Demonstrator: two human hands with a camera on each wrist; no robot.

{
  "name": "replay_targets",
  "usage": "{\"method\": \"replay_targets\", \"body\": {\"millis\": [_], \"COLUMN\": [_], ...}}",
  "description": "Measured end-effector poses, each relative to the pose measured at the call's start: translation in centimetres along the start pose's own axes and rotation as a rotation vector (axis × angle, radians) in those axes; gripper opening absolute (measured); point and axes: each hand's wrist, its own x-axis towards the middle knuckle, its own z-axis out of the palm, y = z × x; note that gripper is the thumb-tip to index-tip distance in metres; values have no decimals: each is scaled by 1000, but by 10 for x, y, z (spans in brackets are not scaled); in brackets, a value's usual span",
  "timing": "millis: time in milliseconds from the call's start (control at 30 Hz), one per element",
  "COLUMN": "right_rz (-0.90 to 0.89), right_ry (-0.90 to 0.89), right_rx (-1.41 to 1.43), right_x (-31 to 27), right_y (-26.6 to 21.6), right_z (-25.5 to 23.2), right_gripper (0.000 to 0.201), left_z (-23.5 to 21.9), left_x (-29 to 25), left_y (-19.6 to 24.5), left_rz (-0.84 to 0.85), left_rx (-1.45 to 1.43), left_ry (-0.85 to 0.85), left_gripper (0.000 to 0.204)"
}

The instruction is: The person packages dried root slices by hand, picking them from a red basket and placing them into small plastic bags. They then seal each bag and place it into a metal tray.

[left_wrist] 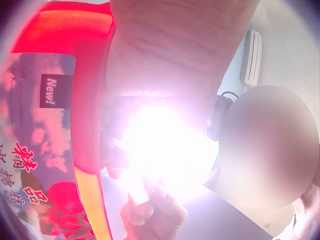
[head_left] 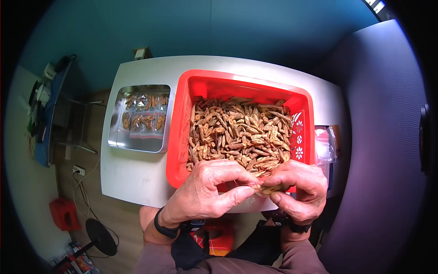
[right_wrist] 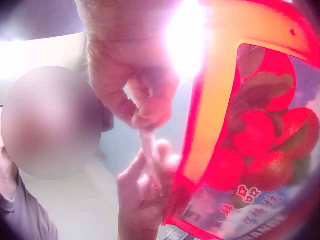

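Over the near rim of a red plastic basket (head_left: 182,118), both hands pinch a small clear plastic bag (head_left: 261,191) with brown dried slices in it. The left hand (head_left: 212,185) holds the bag's left end between thumb and fingers. At the other end, the right hand (head_left: 303,185) grips it with curled fingers and thumb. The right wrist view shows the narrow bag (right_wrist: 146,140) stretched between the fingertips of both hands. Strong glare hides the fingers of the left hand in the left wrist view. A heap of dried slices (head_left: 239,132) lies in the basket.
Left of the basket on the white table (head_left: 132,176), a metal tray (head_left: 119,139) holds several filled bags (head_left: 145,122). Clear bags (head_left: 322,144) lie at the right edge, beside a dark padded panel (head_left: 381,105). A red and orange box (left_wrist: 90,105) with fruit pictures stands near the hands.
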Motion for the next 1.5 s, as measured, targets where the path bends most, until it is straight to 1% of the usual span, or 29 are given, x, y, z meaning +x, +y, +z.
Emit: {"method": "replay_targets", "body": {"millis": [100, 233, 333, 400, 467, 567, 633, 667, 733, 800, 867, 933, 1000, 1067, 1133, 1167, 1267, 1333, 1367, 1433, 1467, 1500], "right_rz": [-4, 1, 3, 3, 4, -27, 100, 99, 87, 84, 80, 3, -26, -53, -114, -114, -120, -120, -120, 10, 11, 75], "right_ry": [-6, -52, -65, -77, -88, -61, 14, 16, 28, 49, 68, 171, 153, 138, 50, 50, 24, -5, -5, -23, -23, 3], "right_rx": [2, -30, -100, -111, -123, -122, -71, -72, 14, 28, 42, 100, 98, 97, 43, 43, 124, -15, -15, 2, 2, 33], "right_x": [0, 2, 0, 0, 1, 2, 1, 0, -2, -2, -4, -5, -5, -2, 2, 2, 3, 6, 6, 4, 3, 1], "right_y": [3, 2, 3, 2, 2, 1, -3, -2, 4, 5, 8, 11, 14, 14, 11, 12, 16, 17, 15, 6, 5, 3], "right_z": [3, 3, 4, 4, 4, 9, 13, 13, 14, 15, 16, 19, 18, 17, 16, 17, 18, 22, 22, 23, 24, 25], "right_gripper": [31, 30, 31, 33, 34, 33, 28, 28, 22, 22, 22, 25, 26, 27, 26, 26, 24, 23, 23, 20, 20, 20], "left_z": [0, 2, 4, 6, 9, 9, 9, 10, 11, 12, 13, 12, 10, 9, 9, 9, 9, 9, 9, 10, 10, 10], "left_x": [1, -1, -1, -1, 0, 1, 1, 1, 1, 1, 1, 1, 1, 0, 0, 0, -1, -1, -2, -3, -3, -3], "left_y": [-1, -1, -3, -3, -4, -4, -4, -5, -8, -9, -7, -4, -2, -3, -4, -5, -6, -6, -6, -4, -2, 0], "left_rz": [37, 6, 18, 49, 72, 101, 108, 107, 109, 119, 99, 78, 37, 44, 50, 56, 60, 60, 38, 14, -25, -64], "left_rx": [4, -13, -32, -40, -24, 5, 19, 13, 9, -31, -73, -116, -150, -151, -152, -153, -174, -195, -222, -251, -273, -295], "left_ry": [13, 26, 65, 140, 162, 191, 196, 219, 240, 308, 323, 339, 305, 302, 298, 296, 287, 280, 284, 287, 283, 279], "left_gripper": [12, 10, 10, 10, 9, 9, 9, 8, 8, 7, 8, 8, 9, 9, 9, 9, 9, 9, 9, 10, 10, 10]}}
